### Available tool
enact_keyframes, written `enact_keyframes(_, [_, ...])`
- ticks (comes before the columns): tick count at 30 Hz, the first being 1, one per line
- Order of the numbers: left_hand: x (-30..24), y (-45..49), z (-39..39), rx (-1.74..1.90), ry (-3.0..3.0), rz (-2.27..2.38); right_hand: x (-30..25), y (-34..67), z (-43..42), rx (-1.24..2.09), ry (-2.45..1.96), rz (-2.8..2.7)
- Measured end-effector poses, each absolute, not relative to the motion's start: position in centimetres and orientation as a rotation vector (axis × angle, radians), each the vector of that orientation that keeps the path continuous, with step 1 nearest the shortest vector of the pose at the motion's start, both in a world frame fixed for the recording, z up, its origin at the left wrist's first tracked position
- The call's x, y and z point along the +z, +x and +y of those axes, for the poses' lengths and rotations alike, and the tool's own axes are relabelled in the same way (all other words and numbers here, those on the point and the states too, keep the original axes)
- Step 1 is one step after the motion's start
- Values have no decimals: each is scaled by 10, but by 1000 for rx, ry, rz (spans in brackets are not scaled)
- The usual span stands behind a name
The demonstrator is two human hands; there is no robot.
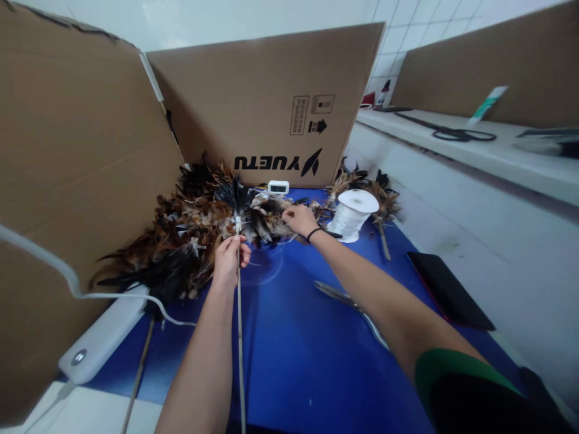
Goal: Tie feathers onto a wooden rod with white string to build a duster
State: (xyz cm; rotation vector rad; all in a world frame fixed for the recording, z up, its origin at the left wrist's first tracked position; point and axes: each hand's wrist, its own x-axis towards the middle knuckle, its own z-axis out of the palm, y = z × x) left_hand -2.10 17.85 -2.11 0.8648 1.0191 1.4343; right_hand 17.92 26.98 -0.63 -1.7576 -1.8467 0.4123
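Over the desk (294, 374), grasping a thin stick (240, 349) with the left hand (230, 256), just below the feather tuft (234, 194) and white binding (238, 223); farther out, reaching to feathers (272, 218) with the right hand (301, 220), cannot tell the grip; perhaps risking shedding through slack binding.

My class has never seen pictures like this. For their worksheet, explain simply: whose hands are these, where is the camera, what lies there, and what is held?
There is no robot: these are one person's bare hands, in a single picture from a camera worn on the head, looking forward and down. The left hand grips a thin stick with black feathers at its top. The right hand is at the feather pile; whether it pinches anything is unclear. On the blue surface also lie a metal tool, probably scissors, and a white spool.
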Motion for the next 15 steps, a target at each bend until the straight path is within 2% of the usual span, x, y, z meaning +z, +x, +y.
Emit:
enact_keyframes(5, [-21, -19, 179, 1406, 867, 1027, -7, 205, 278, 186, -1878, -1961])
enact_keyframes(15, [-21, -17, 179, 1387, 883, 1053, -17, 180, 280, 141, -1739, -2190])
